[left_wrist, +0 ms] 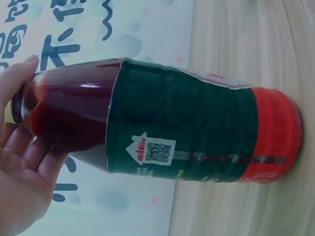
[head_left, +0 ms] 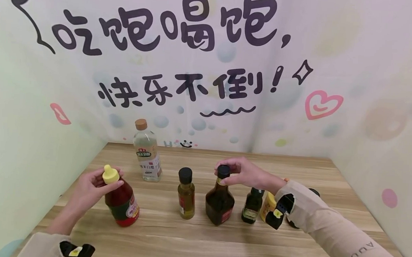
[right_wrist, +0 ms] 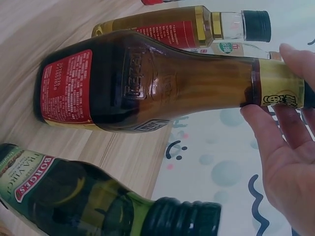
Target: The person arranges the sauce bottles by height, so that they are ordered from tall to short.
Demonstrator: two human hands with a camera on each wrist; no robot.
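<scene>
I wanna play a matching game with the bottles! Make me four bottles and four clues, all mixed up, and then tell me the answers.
Bottles:
1. dark bottle
2. clear bottle
3. red sauce bottle
4. golden bottle

Clues:
A. stands between the dark bottle and the red sauce bottle
B. has a brown cap
C. held at the neck by the right hand
D. has a yellow cap

Answers: 1-C, 2-B, 3-D, 4-A
</scene>
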